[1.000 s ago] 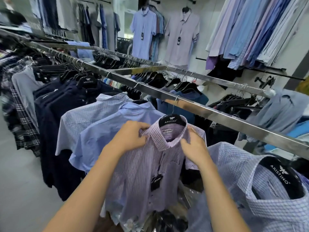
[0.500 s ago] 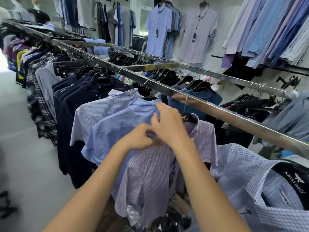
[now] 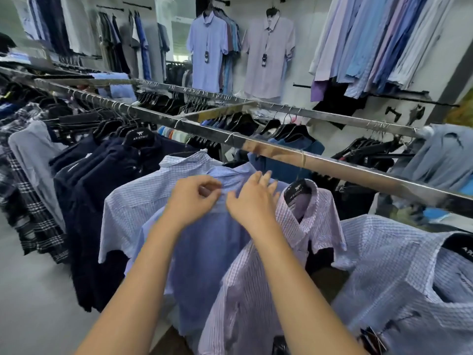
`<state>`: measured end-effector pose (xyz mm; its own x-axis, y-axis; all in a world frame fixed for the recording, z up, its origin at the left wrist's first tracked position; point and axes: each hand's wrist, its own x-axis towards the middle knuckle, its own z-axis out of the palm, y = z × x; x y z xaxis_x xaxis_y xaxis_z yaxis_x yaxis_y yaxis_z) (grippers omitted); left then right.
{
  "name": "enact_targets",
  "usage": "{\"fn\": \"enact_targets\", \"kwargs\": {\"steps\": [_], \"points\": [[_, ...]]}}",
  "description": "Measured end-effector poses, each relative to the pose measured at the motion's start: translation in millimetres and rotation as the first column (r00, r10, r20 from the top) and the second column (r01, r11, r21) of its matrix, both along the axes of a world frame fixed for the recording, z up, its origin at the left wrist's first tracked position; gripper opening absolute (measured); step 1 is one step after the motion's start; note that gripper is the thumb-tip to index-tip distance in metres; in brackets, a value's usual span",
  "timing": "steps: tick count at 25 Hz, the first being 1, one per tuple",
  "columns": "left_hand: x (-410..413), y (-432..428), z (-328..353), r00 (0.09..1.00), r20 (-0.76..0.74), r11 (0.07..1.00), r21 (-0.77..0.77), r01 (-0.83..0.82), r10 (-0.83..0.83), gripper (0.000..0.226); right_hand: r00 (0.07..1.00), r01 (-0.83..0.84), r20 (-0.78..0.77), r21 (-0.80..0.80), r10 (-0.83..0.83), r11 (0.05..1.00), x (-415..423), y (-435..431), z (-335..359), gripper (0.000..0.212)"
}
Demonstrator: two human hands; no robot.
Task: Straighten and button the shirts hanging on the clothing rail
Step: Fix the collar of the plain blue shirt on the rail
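Both hands had moved off the lilac striped shirt (image 3: 256,290) onto the plain blue shirt (image 3: 204,252), which hung just to its left on the clothing rail (image 3: 281,149). Far left on that rail, navy shirts (image 3: 107,180) hung below a black hanger (image 3: 138,137) printed ARISTINO in white. Next hung a pale checked shirt (image 3: 133,208), then the blue one, its collar bunched near the rail. The left hand (image 3: 194,201) pinched that collar's fabric between thumb and curled fingers. The right hand (image 3: 252,201) sat close beside it, fingers loosely spread and resting on the collar. The lilac shirt's collar stood open around a second hanger (image 3: 297,192), also marked ARISTINO. At the far right was another checked shirt (image 3: 384,265), whose hanger lettering (image 3: 464,249) was cut off by the frame edge
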<state>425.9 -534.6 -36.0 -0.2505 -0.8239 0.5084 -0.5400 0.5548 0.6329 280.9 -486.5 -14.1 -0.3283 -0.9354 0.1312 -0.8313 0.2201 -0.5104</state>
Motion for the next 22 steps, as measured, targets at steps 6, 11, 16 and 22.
{"fn": "enact_targets", "kwargs": {"steps": [6,11,16,22], "points": [[25.5,-56.1,4.5,0.996,0.028,0.989,-0.123,0.086,-0.083,0.049,0.964,0.265,0.063,-0.099,-0.260,0.959,0.6,-6.3,-12.2,0.085],[32.8,-72.8,0.8,0.964,0.096,0.963,-0.082,0.257,-0.249,0.044,0.918,0.396,0.099,-0.196,-0.383,0.897,-16.8,8.2,-16.0,0.079],[34.3,-78.8,0.9,0.959,0.018,0.957,-0.058,0.284,-0.283,0.027,0.856,0.511,0.053,-0.244,-0.515,0.824,-46.7,27.4,-22.5,0.069],[22.1,-83.9,0.5,0.940,-0.011,0.939,-0.051,0.339,-0.340,0.024,0.837,0.534,0.050,-0.295,-0.545,0.792,-48.8,15.2,-27.6,0.066]]}}
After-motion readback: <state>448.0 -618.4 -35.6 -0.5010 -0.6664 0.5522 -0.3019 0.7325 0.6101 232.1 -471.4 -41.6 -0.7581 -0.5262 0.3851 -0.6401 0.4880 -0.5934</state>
